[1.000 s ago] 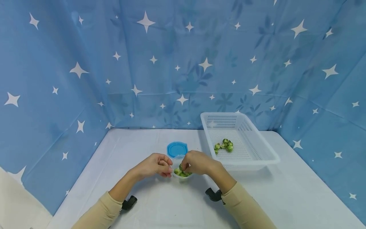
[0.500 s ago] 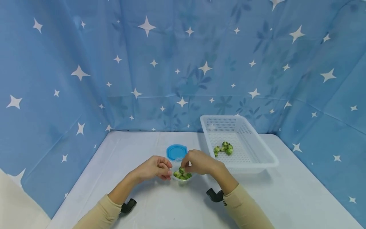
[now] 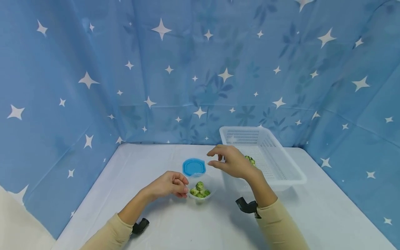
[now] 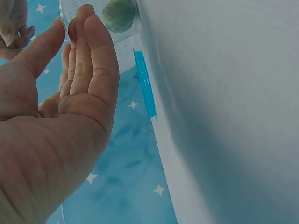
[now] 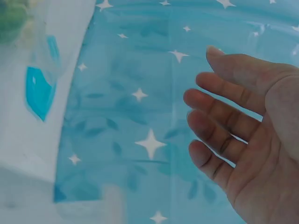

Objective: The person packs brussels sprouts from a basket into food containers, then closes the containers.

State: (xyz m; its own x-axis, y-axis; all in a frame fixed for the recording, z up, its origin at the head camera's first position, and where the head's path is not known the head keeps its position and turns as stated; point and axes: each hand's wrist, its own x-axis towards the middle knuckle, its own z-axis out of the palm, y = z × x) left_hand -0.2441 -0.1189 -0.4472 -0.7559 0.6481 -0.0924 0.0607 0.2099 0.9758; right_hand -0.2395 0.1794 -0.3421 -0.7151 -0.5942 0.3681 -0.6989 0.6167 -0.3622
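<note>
A small clear plastic container (image 3: 212, 190) holds several Brussels sprouts (image 3: 200, 192) near the middle of the table. My left hand (image 3: 172, 184) rests at its left side, the thumb and fingertips right at the wall. In the left wrist view the left hand's fingers (image 4: 100, 60) are fairly straight, overlapping the container, with one sprout (image 4: 119, 15) seen through the plastic. My right hand (image 3: 232, 161) is raised between the container and the white basket (image 3: 292, 170). Its fingers (image 5: 219, 121) are spread and loosely bent, with nothing between them.
A blue lid (image 3: 193, 167) lies just behind the container. More Brussels sprouts (image 3: 251, 160) sit in the perforated basket at the back right, partly hidden by my right hand. A blue star-patterned curtain (image 3: 175, 86) surrounds the white table (image 3: 153, 156).
My right hand has let go of a Brussels sprout on top of the pile in the container and moved up and right towards the basket. The left hand has stayed at the container's side.
</note>
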